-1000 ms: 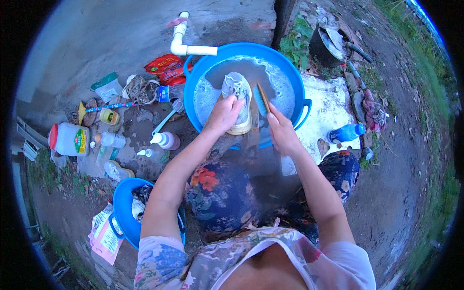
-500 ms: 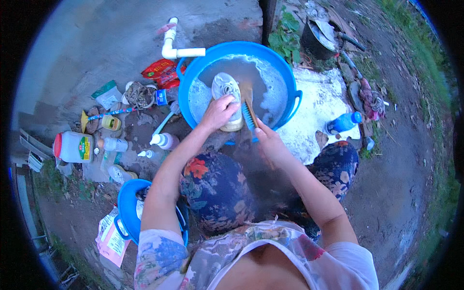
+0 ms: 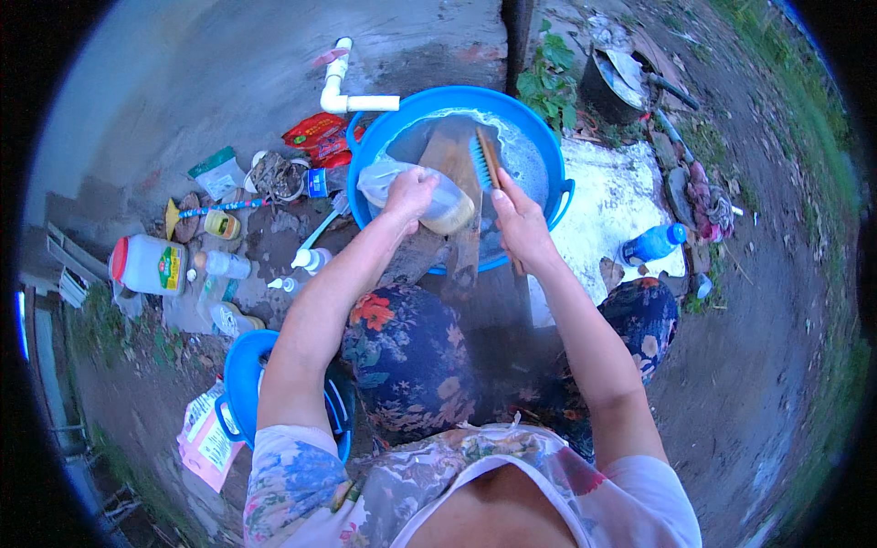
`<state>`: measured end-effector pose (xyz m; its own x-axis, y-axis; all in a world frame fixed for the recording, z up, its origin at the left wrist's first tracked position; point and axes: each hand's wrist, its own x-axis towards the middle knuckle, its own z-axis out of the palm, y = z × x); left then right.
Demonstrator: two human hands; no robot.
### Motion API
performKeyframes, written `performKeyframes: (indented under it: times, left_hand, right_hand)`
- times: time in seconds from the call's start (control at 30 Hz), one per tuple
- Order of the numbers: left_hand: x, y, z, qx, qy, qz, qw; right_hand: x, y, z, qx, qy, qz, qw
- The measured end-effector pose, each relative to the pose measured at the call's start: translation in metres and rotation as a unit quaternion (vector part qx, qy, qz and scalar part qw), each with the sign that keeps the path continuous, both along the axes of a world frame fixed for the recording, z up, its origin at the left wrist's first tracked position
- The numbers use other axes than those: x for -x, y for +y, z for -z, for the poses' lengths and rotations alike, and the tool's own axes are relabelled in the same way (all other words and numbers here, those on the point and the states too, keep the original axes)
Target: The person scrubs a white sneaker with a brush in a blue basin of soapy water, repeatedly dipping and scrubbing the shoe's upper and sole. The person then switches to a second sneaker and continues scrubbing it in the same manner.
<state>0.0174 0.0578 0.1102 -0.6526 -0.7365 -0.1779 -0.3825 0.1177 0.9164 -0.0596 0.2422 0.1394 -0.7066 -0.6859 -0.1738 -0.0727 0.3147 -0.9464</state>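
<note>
Shoe (image 3: 449, 208): over the tub (image 3: 548, 137), left of centre, blurred and lying at a slant; held there, its drips would probably fall back inside.
Board (image 3: 467, 254): slopes out of the foamy water (image 3: 525, 163) across the near rim, likely a firm support for work on top.
Brush (image 3: 482, 157): stands near the shoe, seemingly apart from it, bristles facing left, handle toward the person; this probably keeps the bristled side ready.
Pump bottle (image 3: 311, 259): on the ground left of the tub, presumably to be within reach.
Left hand (image 3: 411, 194): mostly closed around the shoe's middle; the fingers underneath are hidden.
Right hand (image 3: 523, 225): curled closed on the brush handle; exact finger placement cannot be told.
</note>
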Motion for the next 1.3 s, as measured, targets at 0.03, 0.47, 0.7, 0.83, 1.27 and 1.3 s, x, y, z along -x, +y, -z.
performKeyframes:
  times: [0.03, 0.47, 0.7, 0.83, 1.27, 1.3]
  left_hand:
    - [-0.003, 0.004, 0.009, -0.135, -0.058, -0.015, 0.989]
    - [-0.008, 0.012, 0.053, -0.182, 0.043, -0.009, 0.982]
    - [-0.009, 0.011, 0.046, -0.043, -0.003, 0.089, 0.995]
    - [-0.01, 0.013, 0.052, -0.067, -0.004, 0.074, 0.995]
    - [-0.018, 0.015, -0.002, 0.224, -0.005, 0.23, 0.947]
    - [-0.021, 0.011, 0.004, 0.263, -0.019, 0.248, 0.932]
  right_hand:
    - [0.0, 0.0, 0.001, 0.002, 0.072, -0.005, 0.997]
    - [0.015, 0.006, 0.012, -0.148, 0.225, -0.224, 0.937]
    - [0.036, -0.079, 0.011, -0.198, 0.19, -0.281, 0.92]
    - [0.043, -0.057, 0.016, -0.156, 0.184, -0.297, 0.924]
    - [0.049, -0.057, 0.006, -0.186, 0.155, -0.212, 0.947]
    - [0.046, -0.038, 0.0, -0.165, 0.114, -0.178, 0.963]
